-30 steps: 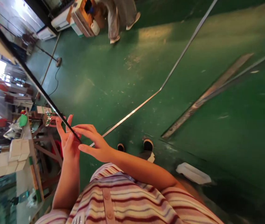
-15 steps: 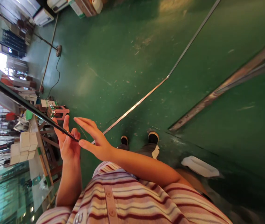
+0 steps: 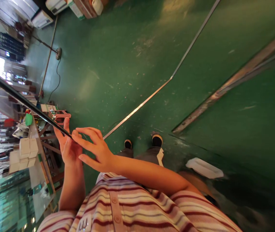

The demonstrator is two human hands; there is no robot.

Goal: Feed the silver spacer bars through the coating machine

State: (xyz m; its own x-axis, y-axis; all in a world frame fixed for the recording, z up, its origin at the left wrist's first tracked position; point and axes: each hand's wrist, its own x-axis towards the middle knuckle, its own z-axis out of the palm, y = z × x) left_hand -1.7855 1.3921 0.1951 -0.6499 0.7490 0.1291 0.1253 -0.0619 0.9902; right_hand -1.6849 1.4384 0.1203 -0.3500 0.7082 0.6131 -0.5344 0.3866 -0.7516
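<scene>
A long thin dark bar (image 3: 31, 106) slants in from the left edge, its near end at my hands. My left hand (image 3: 70, 149) is palm up under that end, the bar lying across its fingers; part of the grip is hidden behind the other hand. My right hand (image 3: 97, 149) has its fingers apart, with fingertips touching the bar's near end and the thumb free of it. A thin light metal strip (image 3: 139, 106) with a bend runs across the view over the green floor and passes out of sight behind my right hand.
Beams (image 3: 215, 95) lie at the right. A white tray-like piece (image 3: 204, 167) is on the floor by my feet. At left stand a workbench (image 3: 34, 141) with white boxes (image 3: 27, 149), a pink stool (image 3: 62, 116) and a round-based stand (image 3: 58, 53) trailing a cable.
My right hand has shifted slightly left: its fingertips now touch the bar's end, where its thumb was before. The bar's end has moved a little left and up. The view has shifted slightly.
</scene>
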